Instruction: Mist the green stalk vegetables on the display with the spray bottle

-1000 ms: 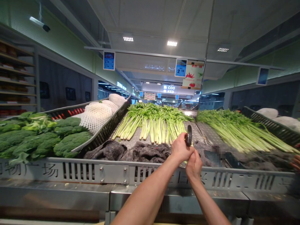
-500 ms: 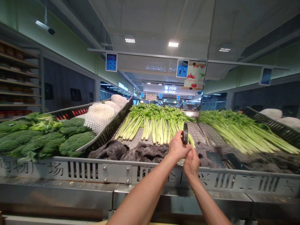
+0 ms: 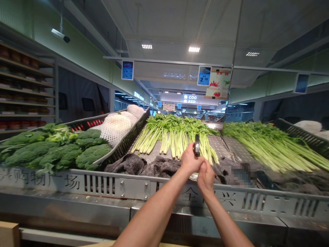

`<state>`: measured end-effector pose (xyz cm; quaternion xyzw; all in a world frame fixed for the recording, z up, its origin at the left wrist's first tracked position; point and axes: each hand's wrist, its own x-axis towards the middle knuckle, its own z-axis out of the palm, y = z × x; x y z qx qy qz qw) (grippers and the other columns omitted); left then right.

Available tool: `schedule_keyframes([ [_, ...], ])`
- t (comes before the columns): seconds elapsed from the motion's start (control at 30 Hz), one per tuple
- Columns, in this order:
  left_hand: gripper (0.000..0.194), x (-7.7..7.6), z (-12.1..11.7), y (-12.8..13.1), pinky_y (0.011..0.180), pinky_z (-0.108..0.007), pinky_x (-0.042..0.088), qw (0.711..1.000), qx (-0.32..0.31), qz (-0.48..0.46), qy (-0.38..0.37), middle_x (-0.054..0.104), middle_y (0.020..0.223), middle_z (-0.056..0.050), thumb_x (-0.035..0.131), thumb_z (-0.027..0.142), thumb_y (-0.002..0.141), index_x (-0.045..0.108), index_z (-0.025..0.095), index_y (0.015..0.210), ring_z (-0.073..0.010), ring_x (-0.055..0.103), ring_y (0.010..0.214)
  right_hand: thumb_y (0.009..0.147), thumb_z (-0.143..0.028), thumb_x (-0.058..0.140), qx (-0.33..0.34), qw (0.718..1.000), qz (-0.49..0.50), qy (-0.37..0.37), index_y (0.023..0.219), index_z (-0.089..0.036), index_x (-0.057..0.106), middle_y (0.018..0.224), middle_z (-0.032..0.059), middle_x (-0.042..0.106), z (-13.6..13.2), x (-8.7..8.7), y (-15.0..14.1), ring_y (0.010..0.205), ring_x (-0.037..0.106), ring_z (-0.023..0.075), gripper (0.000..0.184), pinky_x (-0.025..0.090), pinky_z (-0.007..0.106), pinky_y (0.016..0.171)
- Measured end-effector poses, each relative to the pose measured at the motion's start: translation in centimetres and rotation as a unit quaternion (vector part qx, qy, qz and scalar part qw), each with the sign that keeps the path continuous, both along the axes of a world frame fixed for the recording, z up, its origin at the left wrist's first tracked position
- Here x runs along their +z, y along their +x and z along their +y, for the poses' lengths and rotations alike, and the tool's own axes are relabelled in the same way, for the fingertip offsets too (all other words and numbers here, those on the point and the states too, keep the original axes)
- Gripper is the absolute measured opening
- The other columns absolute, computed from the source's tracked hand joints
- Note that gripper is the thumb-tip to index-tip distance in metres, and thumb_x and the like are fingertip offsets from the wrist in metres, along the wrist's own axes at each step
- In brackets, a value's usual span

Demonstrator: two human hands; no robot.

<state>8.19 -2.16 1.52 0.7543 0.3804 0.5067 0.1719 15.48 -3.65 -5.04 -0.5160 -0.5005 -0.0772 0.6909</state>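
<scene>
My left hand (image 3: 191,159) is closed around an object with a black curved top (image 3: 197,145), which stands up above the thumb side. My right hand (image 3: 206,174) is closed against it from the right, fingertips meeting my left hand. What my right fingers grip is hidden. A pale, clear-looking rounded edge (image 3: 194,177) shows beneath both hands; I cannot make out what it belongs to. Just beyond the hands, celery (image 3: 177,137) lies in a row on a studded metal shelf, stalk ends towards me. A crumpled dark grey cloth (image 3: 128,164) runs along the front, below the stalks.
Broccoli (image 3: 53,151) fills the left side, beside a black crate (image 3: 128,140) with net-wrapped produce (image 3: 115,128). A grey slatted front rail (image 3: 115,187) borders the display. At right, a mirror (image 3: 272,106) reflects the celery. A partly blurred dark flat thing (image 3: 239,176) rests on the cloth.
My joined hands have moved left across the celery, with the black-topped object still held upright. The view has turned slightly left, so the display sits further right.
</scene>
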Motion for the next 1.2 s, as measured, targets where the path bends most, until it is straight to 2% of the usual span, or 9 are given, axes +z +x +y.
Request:
schedule_keyframes([
  [0.3,0.045,0.6,0.6,-2.0,0.062,-0.023,0.039,0.999,0.029,0.004,0.026,0.056,0.085,0.000,0.055,0.026,0.058,0.043,0.022,0.101,-0.0137,0.050,0.070,0.078,-0.043,0.023,0.015,1.000,-0.016,0.002,0.098,-0.009,0.056,0.091,0.0129,0.060,0.6,0.9,-2.1,0.085,0.054,0.0206,0.051,0.040,0.031,0.073],
  [0.47,0.040,0.6,1.0,-3.2,0.060,-0.023,0.039,0.999,0.046,0.010,0.012,0.056,0.080,0.001,0.054,0.025,0.057,0.046,0.021,0.097,-0.0135,0.050,0.068,0.078,-0.042,0.023,0.025,0.999,-0.029,0.000,0.097,-0.009,0.056,0.092,0.0131,0.060,1.0,0.9,-3.2,0.087,0.055,0.0206,0.050,0.040,0.032,0.074],
  [0.7,0.048,0.5,1.2,-4.8,0.063,-0.025,0.040,0.998,0.058,-0.007,0.014,0.057,0.086,-0.001,0.055,0.025,0.057,0.044,0.020,0.103,-0.0148,0.051,0.071,0.079,-0.040,0.023,0.041,0.998,-0.053,-0.004,0.096,-0.010,0.056,0.092,0.0130,0.060,1.3,0.9,-4.4,0.086,0.054,0.0210,0.048,0.041,0.034,0.075],
  [0.93,0.050,0.9,1.6,-6.4,0.064,-0.026,0.040,0.997,0.081,-0.010,0.017,0.057,0.086,-0.002,0.054,0.022,0.056,0.044,0.019,0.105,-0.0148,0.051,0.071,0.079,-0.041,0.026,0.082,0.994,-0.067,-0.020,0.104,-0.008,0.052,0.101,0.0139,0.057,1.2,1.1,-5.6,0.094,0.052,0.0209,0.049,0.040,0.035,0.081],
  [1.2,0.045,1.0,2.1,-8.9,0.063,-0.025,0.039,0.992,0.120,-0.009,0.028,0.057,0.085,-0.002,0.054,0.024,0.058,0.045,0.019,0.102,-0.0147,0.051,0.073,0.075,-0.045,0.036,0.131,0.982,-0.130,-0.031,0.115,-0.008,0.044,0.113,0.0140,0.052,1.7,0.4,-7.1,0.103,0.048,0.0223,0.055,0.038,0.037,0.086],
])
